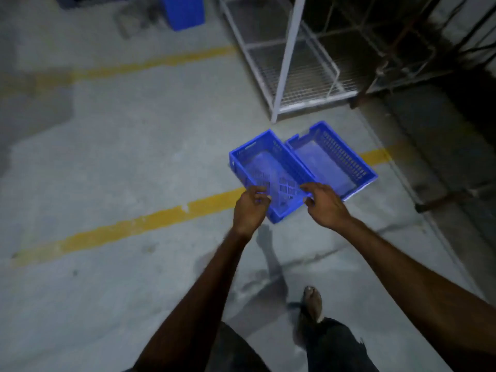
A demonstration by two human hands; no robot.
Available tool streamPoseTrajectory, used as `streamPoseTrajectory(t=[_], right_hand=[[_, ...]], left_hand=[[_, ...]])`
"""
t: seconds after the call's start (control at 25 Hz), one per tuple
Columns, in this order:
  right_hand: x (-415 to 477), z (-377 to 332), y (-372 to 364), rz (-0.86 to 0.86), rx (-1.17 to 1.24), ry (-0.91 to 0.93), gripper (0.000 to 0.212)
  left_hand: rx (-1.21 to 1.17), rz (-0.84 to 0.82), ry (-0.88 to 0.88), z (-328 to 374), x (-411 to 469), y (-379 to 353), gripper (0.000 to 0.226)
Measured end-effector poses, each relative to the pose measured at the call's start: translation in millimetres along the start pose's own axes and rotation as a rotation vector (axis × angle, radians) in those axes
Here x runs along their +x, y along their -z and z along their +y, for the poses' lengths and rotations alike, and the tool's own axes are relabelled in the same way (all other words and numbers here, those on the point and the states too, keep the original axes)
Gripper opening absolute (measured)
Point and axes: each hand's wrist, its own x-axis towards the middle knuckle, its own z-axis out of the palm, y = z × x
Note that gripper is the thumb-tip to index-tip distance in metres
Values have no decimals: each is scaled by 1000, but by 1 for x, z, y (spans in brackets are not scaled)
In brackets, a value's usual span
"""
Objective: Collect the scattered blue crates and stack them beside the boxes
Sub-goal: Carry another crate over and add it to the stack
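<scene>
**crate_guy:** Left hand [251, 208] first: fingers curled over the near end wall of the nearer blue crate [271, 173], so it looks clamped on that rim. Right hand [326, 205] is at the same end wall, at the corner next to the second crate. Fingers are bent, thumb tucked under, but it's blurry, so I honestly can't tell if it's gripping or just touching.

**floor_lurker:** What do the crates look like?

**crate_guy:** Bright blue plastic, shallow, rectangular, open tops, nothing in them. The nearer one has slotted vent holes in the near end wall and a pale, smooth-looking base. The farther blue crate [335, 159] has a row of vertical slots along its right long wall.

**floor_lurker:** Which way do they run?

**crate_guy:** Both long axes go from the person out and to the left. They sit side by side, long walls touching or very nearly so, openings up. The nearer one's near end looks a bit tipped toward the hands.

**floor_lurker:** Where on the floor?

**crate_guy:** Grey concrete floor [120, 162], both sitting across a yellow painted line [134, 226], just beside the near corner post of a white wire rack [287, 63]. Another blue bin [185, 12] stands well apart by the far edge of the view. One foot [312, 302] shows below the arms.
</scene>
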Motion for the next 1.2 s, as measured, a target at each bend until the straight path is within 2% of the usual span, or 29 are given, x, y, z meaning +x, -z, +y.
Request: streamPoseTrajectory(t=[0.12, 0.28, 0.48, 0.68, 0.8, 0.92, 1.0, 1.08, 1.2], right_hand=[[33, 63, -24, -118, -47, 23, 51], [80, 121, -78, -177, -120, 9, 56], [139, 193, -194, -155, -223, 118, 57], [203, 264, -323, -193, -433, 275, 64], [239, 302, -380, -69, -420, 332, 60], [282, 334, -409, 176, -363, 245, 34], [303, 349, -419, 303, -429, 162, 39], [312, 355, -432, 390, -438, 161, 47], [310, 330, -435, 366, -358, 243, 42]], left_hand=[[-77, 62, 128, -48, 9, -58, 37], [-117, 61, 205, -107, 45, -118, 32], [-110, 153, 93, -214, 111, -189, 32], [38, 208, 37, -327, 200, -263, 41], [62, 252, -28, -376, 257, -300, 43], [120, 280, -76, -397, 306, -327, 51], [184, 283, -110, -405, 325, -337, 57], [229, 340, -172, -414, 340, -340, 59], [273, 477, -121, -419, 351, -298, 50]])
